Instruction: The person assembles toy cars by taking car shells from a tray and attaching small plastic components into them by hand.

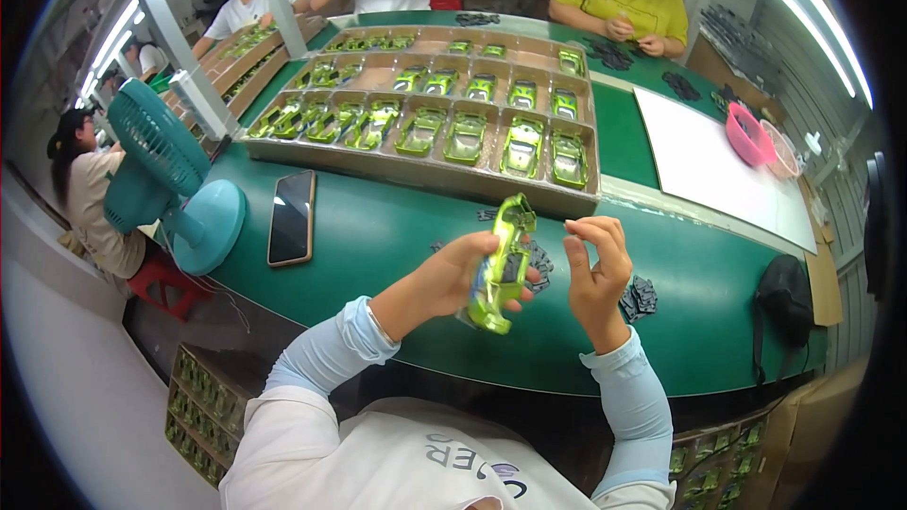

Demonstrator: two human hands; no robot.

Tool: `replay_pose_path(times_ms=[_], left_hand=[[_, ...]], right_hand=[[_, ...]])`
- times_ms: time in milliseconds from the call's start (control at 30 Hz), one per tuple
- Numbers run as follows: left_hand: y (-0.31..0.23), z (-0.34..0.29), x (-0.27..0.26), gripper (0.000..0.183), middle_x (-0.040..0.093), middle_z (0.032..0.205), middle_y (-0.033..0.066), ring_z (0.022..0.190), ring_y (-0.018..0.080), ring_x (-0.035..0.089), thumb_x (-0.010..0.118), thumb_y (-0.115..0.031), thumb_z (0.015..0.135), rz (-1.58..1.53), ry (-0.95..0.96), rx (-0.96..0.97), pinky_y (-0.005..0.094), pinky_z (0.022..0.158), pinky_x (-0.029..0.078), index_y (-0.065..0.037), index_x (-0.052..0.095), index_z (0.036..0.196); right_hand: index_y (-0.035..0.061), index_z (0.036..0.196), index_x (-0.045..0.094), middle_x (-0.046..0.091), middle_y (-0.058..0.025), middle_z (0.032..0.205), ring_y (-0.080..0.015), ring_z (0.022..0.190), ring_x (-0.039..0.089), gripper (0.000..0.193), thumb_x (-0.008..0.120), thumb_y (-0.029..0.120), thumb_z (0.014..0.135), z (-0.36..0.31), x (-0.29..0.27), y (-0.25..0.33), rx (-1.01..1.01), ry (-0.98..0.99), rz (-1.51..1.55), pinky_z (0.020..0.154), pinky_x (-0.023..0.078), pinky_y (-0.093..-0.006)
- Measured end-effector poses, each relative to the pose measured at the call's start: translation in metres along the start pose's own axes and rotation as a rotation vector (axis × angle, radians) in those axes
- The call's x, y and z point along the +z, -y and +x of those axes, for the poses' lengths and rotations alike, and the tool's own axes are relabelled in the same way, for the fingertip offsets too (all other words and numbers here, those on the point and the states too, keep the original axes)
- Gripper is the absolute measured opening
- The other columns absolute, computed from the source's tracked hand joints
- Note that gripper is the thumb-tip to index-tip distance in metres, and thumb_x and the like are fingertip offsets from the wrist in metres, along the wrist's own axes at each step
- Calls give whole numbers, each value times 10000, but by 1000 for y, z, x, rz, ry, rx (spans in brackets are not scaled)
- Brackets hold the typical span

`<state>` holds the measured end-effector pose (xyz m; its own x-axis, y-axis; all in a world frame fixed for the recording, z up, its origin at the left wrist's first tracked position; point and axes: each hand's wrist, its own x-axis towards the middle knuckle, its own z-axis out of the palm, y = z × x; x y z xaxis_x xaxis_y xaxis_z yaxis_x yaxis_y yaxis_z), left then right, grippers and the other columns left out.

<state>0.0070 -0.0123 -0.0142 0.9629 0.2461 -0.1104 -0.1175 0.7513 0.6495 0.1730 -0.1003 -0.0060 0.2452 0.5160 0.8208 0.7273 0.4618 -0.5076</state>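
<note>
My left hand (444, 271) is closed around a shiny lime-green toy car body shell (511, 227), held tilted above the green table with its hollow side partly showing. A dark piece sits inside the shell. Just to the right, my right hand (602, 276) is raised with thumb and fingertips brought close together; whatever they may pinch is too small to make out. Small black plastic parts (639, 298) lie in a pile beneath my right wrist. More of them lie behind the shell, partly hidden by my left hand.
A divided cardboard tray (425, 176) of green car shells stands ahead. A phone (291, 218) and a teal fan (210, 227) are at left. At right are a white board (723, 170), a pink basket (749, 134) and a black bag (783, 300). Several people sit around the table.
</note>
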Motion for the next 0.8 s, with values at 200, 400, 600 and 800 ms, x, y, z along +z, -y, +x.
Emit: replay_pose_path(times_ms=[200,400,600,800], left_hand=[[-60,-7,-20,545,496,1064,208,862,286,560,408,-434,814,-79,-154,378,351,662,512,-8,400,1153],[-171,-16,-86,266,571,785,114,624,243,595,535,-212,785,241,-634,386,378,574,518,-34,489,978],[-292,30,-197,341,578,843,165,836,318,558,498,-278,803,739,-1282,579,407,695,441,24,493,962],[-350,66,-274,392,532,959,269,908,391,501,451,-296,822,1236,-1415,787,397,768,390,69,539,936]], right_hand=[[-11,761,573,549,-101,714,-218,666,504,89,573,-47,679,-3,7,-1,101,5,48,595,417,-279],[3,751,574,539,-101,697,-235,641,496,90,582,-38,671,-5,5,7,129,141,19,578,412,-293],[12,749,576,547,-95,691,-244,631,513,128,601,-48,639,-9,8,17,57,285,1,546,419,-306],[13,753,578,556,-89,703,-237,610,516,156,608,-51,614,-2,12,8,44,340,-54,519,422,-298]])
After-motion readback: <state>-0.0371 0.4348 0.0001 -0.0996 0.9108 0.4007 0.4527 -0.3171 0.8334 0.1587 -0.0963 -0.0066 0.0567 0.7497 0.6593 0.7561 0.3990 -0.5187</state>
